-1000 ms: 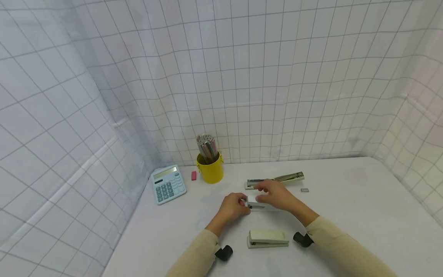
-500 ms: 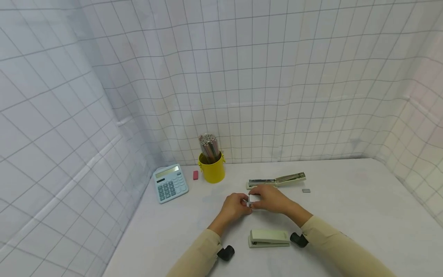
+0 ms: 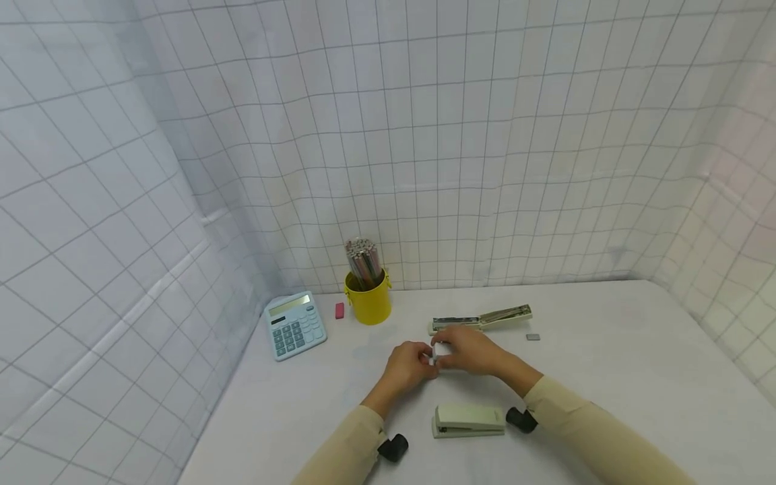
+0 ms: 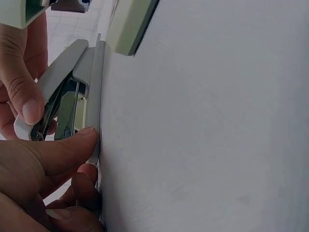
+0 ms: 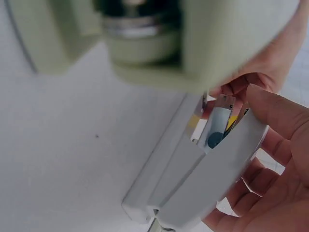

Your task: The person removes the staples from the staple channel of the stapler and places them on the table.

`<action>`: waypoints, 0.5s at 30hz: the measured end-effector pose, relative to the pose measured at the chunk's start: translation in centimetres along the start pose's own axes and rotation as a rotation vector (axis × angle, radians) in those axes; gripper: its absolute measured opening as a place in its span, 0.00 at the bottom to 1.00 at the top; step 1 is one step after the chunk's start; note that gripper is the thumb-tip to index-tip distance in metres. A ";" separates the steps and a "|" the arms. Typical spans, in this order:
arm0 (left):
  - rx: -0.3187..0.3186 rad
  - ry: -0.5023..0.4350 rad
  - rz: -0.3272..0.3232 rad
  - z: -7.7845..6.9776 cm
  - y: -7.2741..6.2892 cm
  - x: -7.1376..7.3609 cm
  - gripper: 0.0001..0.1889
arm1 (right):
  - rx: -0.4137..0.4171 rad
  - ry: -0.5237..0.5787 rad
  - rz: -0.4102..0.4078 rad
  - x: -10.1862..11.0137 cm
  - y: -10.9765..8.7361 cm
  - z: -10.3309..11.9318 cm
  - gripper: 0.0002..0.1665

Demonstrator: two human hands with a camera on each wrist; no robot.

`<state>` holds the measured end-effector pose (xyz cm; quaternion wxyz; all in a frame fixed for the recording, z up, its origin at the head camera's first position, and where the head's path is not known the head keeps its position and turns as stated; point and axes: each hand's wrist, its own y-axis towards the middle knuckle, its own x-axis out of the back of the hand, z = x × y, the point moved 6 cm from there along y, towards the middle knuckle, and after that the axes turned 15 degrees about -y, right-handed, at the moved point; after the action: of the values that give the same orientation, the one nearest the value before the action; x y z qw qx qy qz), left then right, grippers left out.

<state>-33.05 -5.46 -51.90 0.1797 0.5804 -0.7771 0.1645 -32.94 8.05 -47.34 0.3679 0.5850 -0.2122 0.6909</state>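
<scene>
A white stapler [image 3: 443, 349] lies between both hands, its top arm raised from the base at the front end in the left wrist view. My left hand [image 3: 407, 367] holds that front end, with the thumb pressed along the base [image 4: 95, 106]. My right hand [image 3: 469, 349] grips the top arm [image 5: 212, 169], thumb on one side and fingers on the other. The metal magazine shows in the gap between arm and base. In the head view the hands cover much of the stapler. A pale green stapler [image 3: 469, 419] rests nearer my body, just below the hands.
Behind the right hand lies an opened-out stapler [image 3: 506, 314], with a small grey staple strip [image 3: 533, 337] beside it. A yellow bucket [image 3: 372, 306] of pencils, a pink eraser [image 3: 339, 310] and a blue calculator [image 3: 296, 327] stand at the back left.
My right hand has come down and left from over the white stapler and taken hold of its top arm. The left hand has stayed at the front end.
</scene>
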 end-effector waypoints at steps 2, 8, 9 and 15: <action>0.012 -0.001 -0.003 0.0 0.0 0.1 0.13 | -0.016 0.021 -0.006 0.4 -0.1 -0.1 0.19; 0.039 0.005 -0.009 0.1 0.1 0.2 0.13 | -0.060 0.095 -0.009 1.4 -0.7 -0.4 0.22; 0.042 0.006 -0.007 0.1 0.1 0.2 0.13 | -0.069 0.104 -0.008 1.5 -0.8 -0.5 0.22; 0.034 0.026 -0.006 0.1 0.0 -0.1 0.13 | -0.123 0.174 -0.020 2.3 -2.0 -1.2 0.22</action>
<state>-33.06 -5.43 -52.02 0.1805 0.5836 -0.7698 0.1849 -32.30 10.85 -45.67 0.4270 0.5011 -0.2157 0.7211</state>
